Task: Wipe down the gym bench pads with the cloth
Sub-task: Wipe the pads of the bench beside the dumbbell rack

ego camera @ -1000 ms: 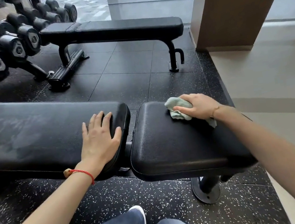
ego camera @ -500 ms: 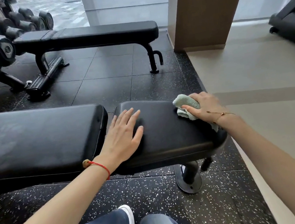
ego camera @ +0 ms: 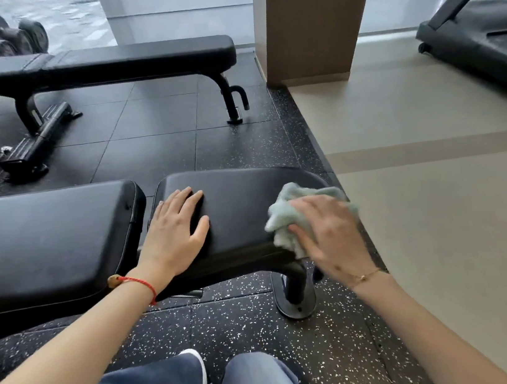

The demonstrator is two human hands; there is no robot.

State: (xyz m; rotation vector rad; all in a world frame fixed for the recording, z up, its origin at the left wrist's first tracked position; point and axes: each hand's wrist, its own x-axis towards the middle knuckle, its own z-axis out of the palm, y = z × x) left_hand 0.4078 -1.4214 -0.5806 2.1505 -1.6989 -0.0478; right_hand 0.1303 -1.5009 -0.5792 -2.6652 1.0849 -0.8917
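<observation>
The right hand [ego camera: 326, 233] has drawn the green cloth [ego camera: 291, 215] to the seat pad's [ego camera: 237, 203] near edge, gripping it, while the left hand [ego camera: 176, 232] rests flat.

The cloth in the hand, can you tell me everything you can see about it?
The cloth is pale green and looks soft and fluffy, like a small towel. It is bunched up and crumpled, not spread flat. It sits at the near right corner of the short black seat pad, draping over the pad's front edge. The right hand lies on top of it, pressing it against the pad, and covers part of it. The picture is blurred there, so the exact grip is unclear.
</observation>
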